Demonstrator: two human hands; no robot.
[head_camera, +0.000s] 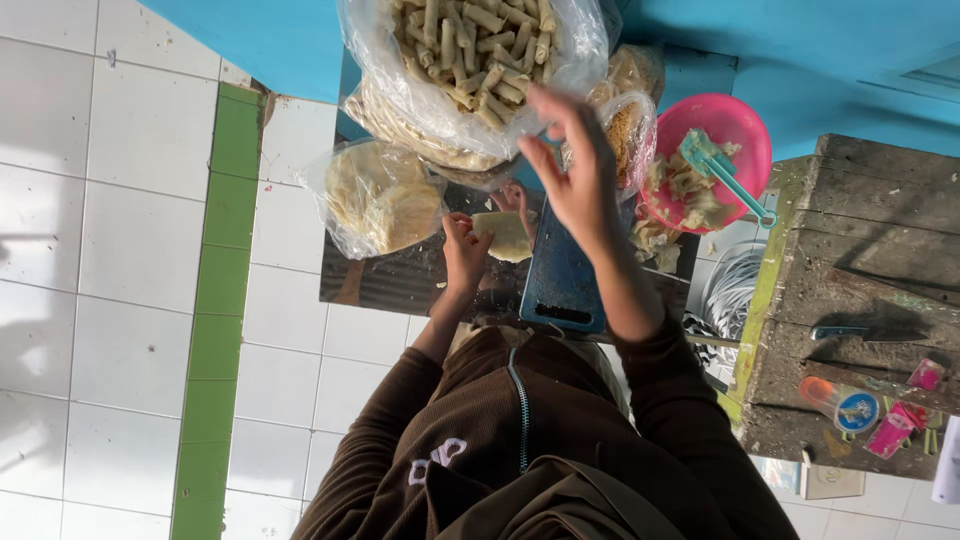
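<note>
My left hand (465, 250) pinches the edge of a pale round dough wrapper (507, 237) lying at the top of a blue cutting board (560, 285). My right hand (577, 170) is raised above the board with its fingers spread and nothing in it. It hovers just below a clear bag of rolled pastry sticks (480, 50). A few fingertips (515, 195) show at the wrapper's far edge; I cannot tell whose they are. Both my arms are in brown sleeves.
A bag of stacked round wrappers (385, 200) lies to the left. A pink bowl (745, 115) with filling and a teal utensil (725, 170) sits to the right. A worn wooden bench (860, 250) carries a knife (865, 333) and small containers (845, 405). White tiled floor lies to the left.
</note>
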